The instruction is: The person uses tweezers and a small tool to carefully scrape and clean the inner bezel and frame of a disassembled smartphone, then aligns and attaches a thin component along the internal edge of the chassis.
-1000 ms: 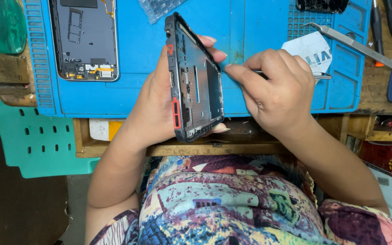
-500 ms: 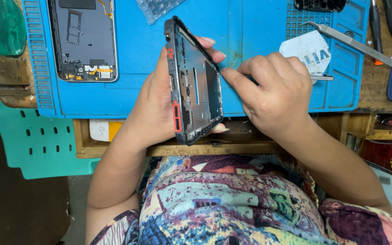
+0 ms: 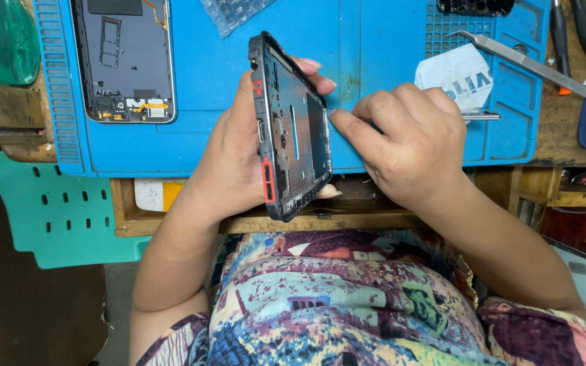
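Observation:
My left hand (image 3: 228,163) grips a dark phone frame (image 3: 289,129) with red side buttons, held on edge and tilted above the front of the blue work mat (image 3: 205,81). My right hand (image 3: 408,142) is curled beside it, its index fingertip against the frame's right edge. A thin metal tool (image 3: 481,116) sticks out from the back of this fist; its working tip is hidden by the fingers.
An opened phone body (image 3: 127,61) lies on the mat's left. Metal tweezers (image 3: 520,62) and a white card (image 3: 456,76) lie on its right, with screwdrivers (image 3: 561,41) beyond. A green plastic seat (image 3: 49,210) stands at the left, below the wooden bench edge (image 3: 374,222).
My right hand has shifted slightly down and left, bringing the index fingertip against the frame's edge. My left hand keeps the frame almost still.

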